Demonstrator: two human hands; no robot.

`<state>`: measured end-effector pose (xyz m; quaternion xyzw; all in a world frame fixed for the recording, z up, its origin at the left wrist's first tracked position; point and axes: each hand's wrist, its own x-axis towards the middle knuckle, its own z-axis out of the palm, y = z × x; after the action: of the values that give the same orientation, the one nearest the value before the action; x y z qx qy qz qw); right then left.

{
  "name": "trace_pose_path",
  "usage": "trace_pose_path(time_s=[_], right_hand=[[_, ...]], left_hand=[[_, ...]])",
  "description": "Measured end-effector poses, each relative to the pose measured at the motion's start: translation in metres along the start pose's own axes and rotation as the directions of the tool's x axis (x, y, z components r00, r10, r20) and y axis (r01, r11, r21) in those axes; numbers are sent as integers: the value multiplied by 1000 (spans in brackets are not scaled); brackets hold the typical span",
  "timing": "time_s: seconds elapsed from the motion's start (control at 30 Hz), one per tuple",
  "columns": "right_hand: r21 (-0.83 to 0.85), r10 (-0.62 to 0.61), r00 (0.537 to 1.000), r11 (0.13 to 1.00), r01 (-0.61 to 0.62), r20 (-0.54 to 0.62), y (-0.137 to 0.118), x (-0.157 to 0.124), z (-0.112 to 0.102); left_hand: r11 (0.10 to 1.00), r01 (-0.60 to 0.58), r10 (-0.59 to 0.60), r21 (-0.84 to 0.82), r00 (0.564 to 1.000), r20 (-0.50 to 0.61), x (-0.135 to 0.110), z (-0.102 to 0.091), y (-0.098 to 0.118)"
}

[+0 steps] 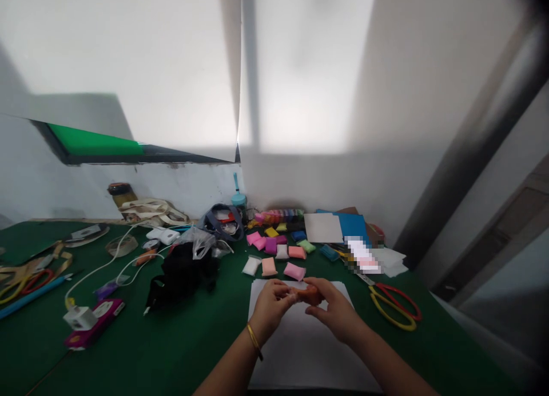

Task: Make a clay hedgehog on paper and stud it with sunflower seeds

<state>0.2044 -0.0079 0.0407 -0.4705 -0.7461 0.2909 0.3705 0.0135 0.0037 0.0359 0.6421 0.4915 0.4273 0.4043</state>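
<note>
My left hand [270,306] and my right hand [333,310] meet above a white sheet of paper [300,350] on the green table. Both pinch a small orange lump of clay [307,294] between their fingers. A gold bangle [254,339] sits on my left wrist. Just beyond the hands lie several small clay packets in pink [294,271], peach [269,266], white [251,266], purple [270,246] and green [306,246].
Yellow and red scissors [394,307] lie right of the paper. A black cloth [182,276] and a clear plastic bag [201,242] lie to the left, with white cables, a charger [80,318], tape [121,246] and blue and grey sheets [338,227] behind.
</note>
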Motion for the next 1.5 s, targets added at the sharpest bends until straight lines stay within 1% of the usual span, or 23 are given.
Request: trace_pose_path(time_s=[0.07, 0.13, 0.2, 0.3, 0.37, 0.57, 0.67, 0.77, 0.83, 0.9, 0.97, 1.03, 1.13, 1.23, 1.33, 1.5], right_hand=[[-29, -15, 1000, 999, 16, 7, 1, -1, 0], [-84, -64, 997, 994, 67, 33, 1, -1, 1], [-146, -119, 992, 982, 123, 32, 1, -1, 1], [-216, -194, 981, 958, 191, 10, 0, 0, 2], [-241, -218, 976, 948, 210, -5, 0, 0, 3], [-218, -199, 979, 958, 184, -50, -1, 2, 4], [-220, -195, 980, 958, 183, -36, -1, 1, 3], [-270, -188, 982, 946, 178, -12, 0, -1, 3], [-311, -201, 980, 931, 190, -1, 3, -2, 3], [-363, -212, 977, 910, 200, 5, 6, -2, 4], [-423, -205, 979, 886, 193, 18, 9, -1, 5], [-465, -171, 984, 868, 173, 46, 10, 1, 5], [-459, -137, 982, 870, 181, 126, 10, 2, 6], [-484, -110, 980, 857, 177, 164, 11, 3, 11], [-561, -67, 984, 814, 148, 162, 13, 2, 16], [-620, -128, 979, 758, 201, 162, 15, 2, 18]], left_hand=[[1000, -1, 1, 8, 1000, -4, 1, -3, 2], [1000, 10, -10, -23, 1000, 8, 1, -4, 6], [993, 37, -29, -109, 997, 76, 1, -3, 9], [970, 86, -41, -227, 980, 197, 1, -3, 13], [970, 92, -46, -224, 978, 203, 1, -3, 14], [989, 78, -59, -128, 987, 148, -3, -1, 13], [995, 55, -45, -83, 991, 123, -5, 1, 12], [998, 28, -20, -52, 989, 146, -4, 1, 13], [999, 20, -12, -37, 980, 196, -3, -1, 14], [998, 46, -34, -42, 968, 250, -1, -3, 15], [995, 91, -76, -44, 958, 276, 0, -4, 14], [992, 126, -120, -7, 961, 247, 1, -5, 10], [989, 149, -150, 23, 969, 195, 3, -5, 3], [987, 158, -157, 7, 969, 193, 4, -5, -3], [984, 179, -174, -6, 963, 206, 5, -4, -5], [977, 206, -188, -55, 953, 236, 9, -5, 2]])
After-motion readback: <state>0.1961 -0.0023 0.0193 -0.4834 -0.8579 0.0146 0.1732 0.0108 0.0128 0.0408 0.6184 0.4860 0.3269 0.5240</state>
